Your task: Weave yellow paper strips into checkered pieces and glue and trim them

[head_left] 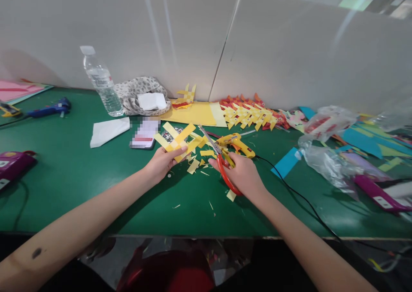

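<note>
Woven strips of yellow and pale cream paper [175,142] are pinched between the thumb and fingers of my left hand [164,161]. The strip ends fan out away from me. My right hand [246,174] grips red-handled scissors [226,177], whose blades point up and left, just right of the paper strips and apart from them. Small yellow paper scraps [193,166] lie on the table below and between my hands. Behind the scissors rests a yellow glue gun [243,148], its near part partly hidden by the scissors and my right hand.
On the green table [135,206] stand a water bottle [104,86] and a phone [144,133]. Woven yellow paper pieces [249,117] are piled by the partition [180,38]. Blue paper [286,162] and plastic bags [328,163] lie right. A black cord [302,197] crosses the right side.
</note>
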A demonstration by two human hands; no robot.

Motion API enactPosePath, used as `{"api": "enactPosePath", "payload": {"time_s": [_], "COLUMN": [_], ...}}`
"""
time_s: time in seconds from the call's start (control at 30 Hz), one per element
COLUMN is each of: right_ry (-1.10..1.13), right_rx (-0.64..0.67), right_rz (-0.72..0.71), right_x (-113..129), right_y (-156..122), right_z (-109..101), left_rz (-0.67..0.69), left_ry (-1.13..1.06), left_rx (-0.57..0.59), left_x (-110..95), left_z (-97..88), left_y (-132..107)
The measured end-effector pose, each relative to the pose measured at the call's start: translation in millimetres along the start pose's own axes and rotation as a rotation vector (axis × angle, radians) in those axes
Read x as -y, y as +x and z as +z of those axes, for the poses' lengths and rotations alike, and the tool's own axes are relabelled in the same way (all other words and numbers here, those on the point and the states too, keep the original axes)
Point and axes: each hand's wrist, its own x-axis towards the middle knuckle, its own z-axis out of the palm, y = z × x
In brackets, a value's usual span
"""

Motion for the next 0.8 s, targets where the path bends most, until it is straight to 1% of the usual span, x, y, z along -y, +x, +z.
{"api": "enactPosePath", "payload": {"time_s": [0.17,0.27,0.43,0.53,0.63,0.7,0.8], "right_ry": [-0.063,-0.087,-0.108,0.026,0.276,0.456,0.669], "right_rx": [-0.035,-0.053,-0.036,-0.032,-0.005,0.04,0.096], "right_rz": [0.007,-0.027,-0.093,-0.075,-0.005,0.053,0.131], "right_x": [-2,-1,3,5,4,3,4], "right_y": [2,0,-6,-6,-4,-2,0], "right_z": [0,2,7,7,7,8,13], "left_rz": [0.014,0.013,0.064,0.058,0.036,0.032,0.041], "left_ry": [-0.017,-0.008,-0.007,0.021,0.147,0.271,0.454], "left_rx": [0.007,-0.016,-0.058,-0.082,-0.062,0.008,0.157], "left_x": [-2,-2,-3,-4,-2,1,6], "left_z": [2.5,2.5,2.5,2.1,1.5,2.1,5.5], "left_y": [-1,-2,-1,-1,-3,-5,-11]}}
